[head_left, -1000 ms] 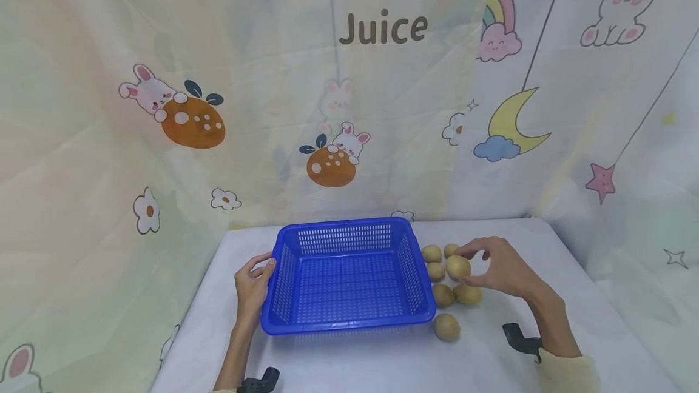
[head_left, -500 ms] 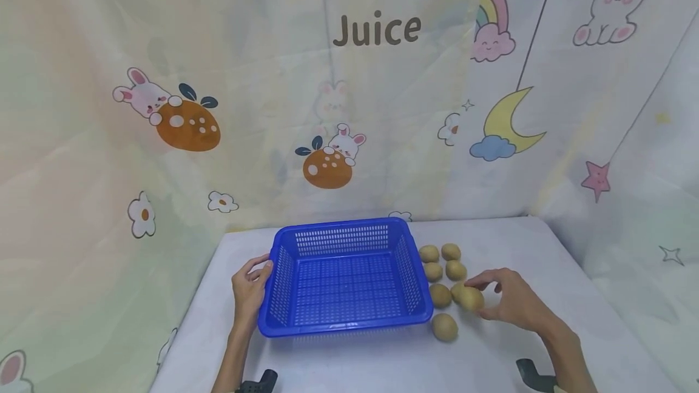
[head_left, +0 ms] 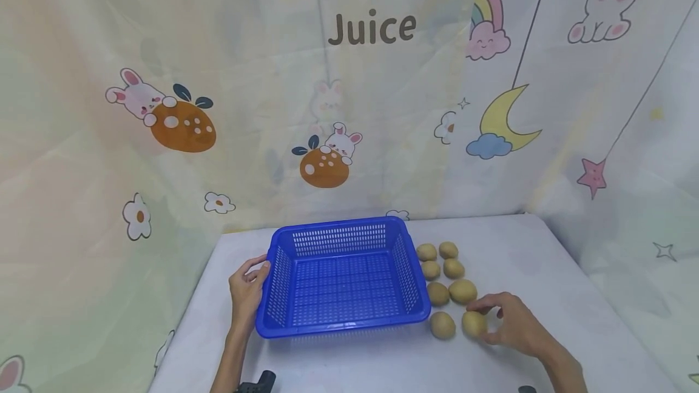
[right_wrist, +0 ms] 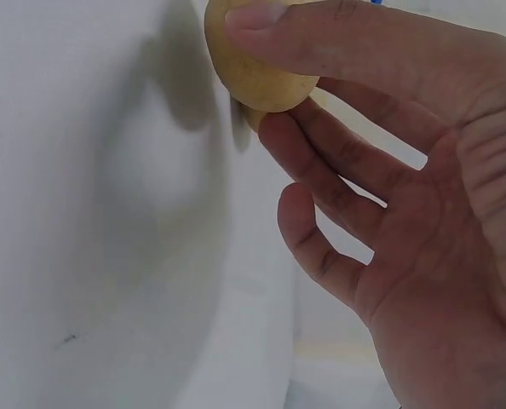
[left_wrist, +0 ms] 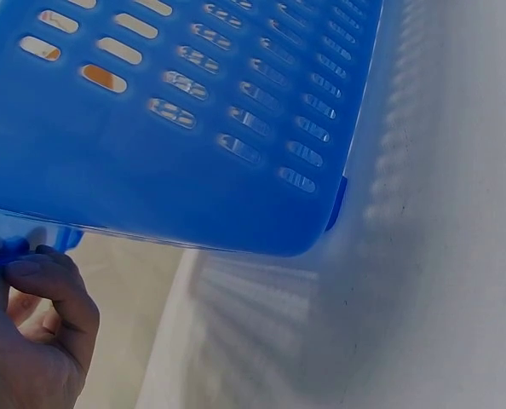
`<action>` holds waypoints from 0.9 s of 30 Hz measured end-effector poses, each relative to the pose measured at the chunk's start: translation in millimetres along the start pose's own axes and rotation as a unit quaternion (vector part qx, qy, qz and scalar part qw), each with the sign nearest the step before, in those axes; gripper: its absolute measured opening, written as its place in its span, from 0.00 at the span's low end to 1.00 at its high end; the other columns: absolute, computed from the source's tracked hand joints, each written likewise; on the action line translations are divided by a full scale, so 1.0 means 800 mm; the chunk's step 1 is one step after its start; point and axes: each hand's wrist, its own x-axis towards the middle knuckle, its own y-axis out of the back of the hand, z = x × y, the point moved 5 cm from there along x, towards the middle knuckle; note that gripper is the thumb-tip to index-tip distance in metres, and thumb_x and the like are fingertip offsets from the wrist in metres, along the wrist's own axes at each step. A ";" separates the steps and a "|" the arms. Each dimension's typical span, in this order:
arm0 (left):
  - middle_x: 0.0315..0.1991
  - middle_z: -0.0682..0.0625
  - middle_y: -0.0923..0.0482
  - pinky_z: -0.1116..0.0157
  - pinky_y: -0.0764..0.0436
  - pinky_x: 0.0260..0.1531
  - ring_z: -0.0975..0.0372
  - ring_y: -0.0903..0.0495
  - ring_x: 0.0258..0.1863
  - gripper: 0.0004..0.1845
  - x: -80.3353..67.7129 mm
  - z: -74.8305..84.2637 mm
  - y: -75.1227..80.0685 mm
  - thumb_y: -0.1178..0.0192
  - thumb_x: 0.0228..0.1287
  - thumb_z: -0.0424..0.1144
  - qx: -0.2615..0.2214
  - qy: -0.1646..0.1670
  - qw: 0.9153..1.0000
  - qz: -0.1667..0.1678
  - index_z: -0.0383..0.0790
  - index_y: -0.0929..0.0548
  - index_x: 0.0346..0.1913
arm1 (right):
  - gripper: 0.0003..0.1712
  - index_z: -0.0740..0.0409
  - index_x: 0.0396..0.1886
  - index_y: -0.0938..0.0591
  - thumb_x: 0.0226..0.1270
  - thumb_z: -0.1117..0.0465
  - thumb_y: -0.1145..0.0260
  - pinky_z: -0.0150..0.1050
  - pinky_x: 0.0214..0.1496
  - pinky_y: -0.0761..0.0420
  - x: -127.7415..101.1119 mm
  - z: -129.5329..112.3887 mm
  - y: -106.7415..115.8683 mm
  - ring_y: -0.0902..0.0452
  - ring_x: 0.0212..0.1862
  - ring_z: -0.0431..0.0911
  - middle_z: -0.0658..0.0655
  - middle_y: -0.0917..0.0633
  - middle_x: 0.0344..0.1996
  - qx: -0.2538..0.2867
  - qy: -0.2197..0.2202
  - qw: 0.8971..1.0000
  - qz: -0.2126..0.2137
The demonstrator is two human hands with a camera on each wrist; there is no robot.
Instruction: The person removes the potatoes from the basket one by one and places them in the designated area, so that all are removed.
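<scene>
A blue plastic basket [head_left: 343, 326] with slotted walls sits on the table, its inside bare in the head view. My left hand [head_left: 247, 290] grips its left rim; in the left wrist view, the curled fingers [left_wrist: 53, 281] meet the rim beside the slotted wall. My right hand [head_left: 516, 326] pinches a round, yellowish potato [head_left: 474, 324] between thumb and fingers, at the near end of the potatoes to the right of the basket. In the right wrist view, the thumb lies across the held potato [right_wrist: 257, 72], close over the white surface, while the other fingers are bent loosely.
Several more potatoes lie in two rough columns along the basket's right side, among them a near one [head_left: 443, 325] and a larger one [head_left: 463, 291]. A white cloth covers the table [head_left: 371, 369]. A printed curtain [head_left: 262, 108] hangs behind it.
My right hand has brought the pinched potato toward the near edge, from beside the back potatoes to the front of the right column. The left hand keeps its grip on the basket.
</scene>
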 end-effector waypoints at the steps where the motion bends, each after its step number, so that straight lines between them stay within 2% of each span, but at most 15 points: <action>1: 0.44 0.41 0.06 0.70 0.12 0.31 0.67 0.10 0.29 0.21 0.000 0.000 0.000 0.37 0.83 0.46 -0.001 0.001 1.000 -0.002 0.38 0.15 0.68 | 0.30 0.49 0.51 0.07 0.42 0.62 0.11 0.44 0.49 0.18 0.000 0.000 -0.001 0.19 0.46 0.31 0.41 0.08 0.44 0.003 0.000 1.000 -0.002; 10: 0.44 0.39 0.07 0.70 0.12 0.30 0.67 0.10 0.28 0.21 -0.003 0.003 0.000 0.37 0.83 0.45 -0.008 -0.007 1.000 -0.003 0.36 0.15 0.67 | 0.30 0.49 0.51 0.08 0.43 0.63 0.11 0.51 0.49 0.16 0.003 -0.002 -0.003 0.16 0.46 0.37 0.43 0.08 0.44 -0.003 -0.014 1.000 -0.010; 22: 0.41 0.45 0.06 0.70 0.13 0.30 0.68 0.11 0.29 0.20 -0.006 0.007 0.001 0.37 0.83 0.45 0.009 -0.008 1.000 0.002 0.36 0.15 0.67 | 0.32 0.52 0.55 0.09 0.44 0.63 0.11 0.56 0.51 0.14 0.002 0.001 -0.004 0.15 0.48 0.40 0.47 0.07 0.48 0.010 -0.020 1.000 -0.018; 27: 0.40 0.43 0.07 0.70 0.13 0.30 0.67 0.11 0.28 0.19 -0.005 0.008 -0.001 0.37 0.83 0.44 0.006 -0.010 1.000 0.007 0.36 0.14 0.65 | 0.35 0.52 0.56 0.10 0.43 0.62 0.10 0.56 0.51 0.14 0.002 0.005 -0.005 0.14 0.49 0.41 0.49 0.07 0.50 0.016 -0.020 0.999 -0.022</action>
